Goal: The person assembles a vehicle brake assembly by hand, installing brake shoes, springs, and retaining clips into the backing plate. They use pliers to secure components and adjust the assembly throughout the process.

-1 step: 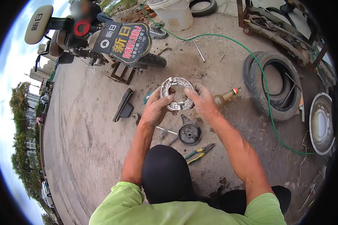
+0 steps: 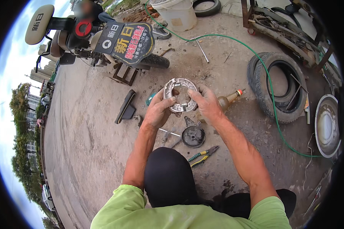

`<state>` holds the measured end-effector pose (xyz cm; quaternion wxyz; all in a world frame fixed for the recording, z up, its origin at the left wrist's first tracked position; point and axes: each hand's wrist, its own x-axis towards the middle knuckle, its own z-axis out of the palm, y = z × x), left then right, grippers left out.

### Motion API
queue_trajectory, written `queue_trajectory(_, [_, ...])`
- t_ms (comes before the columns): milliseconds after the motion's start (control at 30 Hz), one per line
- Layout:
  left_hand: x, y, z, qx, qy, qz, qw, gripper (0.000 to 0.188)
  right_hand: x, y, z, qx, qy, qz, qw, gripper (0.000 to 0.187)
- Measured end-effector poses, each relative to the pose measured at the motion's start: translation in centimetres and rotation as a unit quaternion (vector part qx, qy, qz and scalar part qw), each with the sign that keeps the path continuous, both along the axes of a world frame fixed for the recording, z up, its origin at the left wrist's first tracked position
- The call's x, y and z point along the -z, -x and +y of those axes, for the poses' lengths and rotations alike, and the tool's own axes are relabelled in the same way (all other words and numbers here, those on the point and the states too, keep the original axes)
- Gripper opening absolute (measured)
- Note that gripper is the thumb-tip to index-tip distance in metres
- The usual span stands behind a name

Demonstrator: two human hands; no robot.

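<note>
My left hand (image 2: 159, 108) pinches silver brake-shoe ring (image 2: 181, 83) at left; my right hand (image 2: 205, 104) grips its right side. Ring held above ground (image 2: 91, 114), beyond round black plate (image 2: 193, 136). Pliers (image 2: 203, 154) lie nearer; bottle (image 2: 226, 102) right, 2 stacked tires (image 2: 260, 87) farther right.

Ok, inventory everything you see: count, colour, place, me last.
Brake ring: one, silver, centre
Brake plate: one, black, below ring
Pliers: one, green-yellow, below plate
Bottle: one, brownish, right of ring
Block: one, black, left of ring
T-bar: one, silver, above ring
Loose tyres: three, black, right and top
Hose: one, green, right
Bucket: one, white, top
Basin: one, silver, far right
Frame: one, rusty, top right
Bike: one, dark, upper left
Person: one, bluish clothing, beyond bike
Car: one, white, lower left
Trees: several, green, left
Small parts: several, mixed, near ring
Left fingers: one hand, bare, on ring
Right fingers: one hand, bare, on ring
Arms: two, bare, lower centre
Legs: two, black, bottom
Shirt: one, light green, bottom
</note>
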<state>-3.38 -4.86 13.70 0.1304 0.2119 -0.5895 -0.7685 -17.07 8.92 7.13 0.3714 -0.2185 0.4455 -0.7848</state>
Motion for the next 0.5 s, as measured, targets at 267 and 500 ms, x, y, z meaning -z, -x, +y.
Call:
queue_trajectory(267, [2.5,0.2,1.2,0.016,-0.085,0.003,0.996,0.05,2.3,0.0,-0.1,-0.016,-0.037,-0.031,0.999,0.037])
queue_trajectory(500, [2.3,0.5,2.3,0.026,-0.083,-0.003,0.996,0.056,1.9,0.2,-0.4,-0.004,-0.007,-0.067,0.998,0.034])
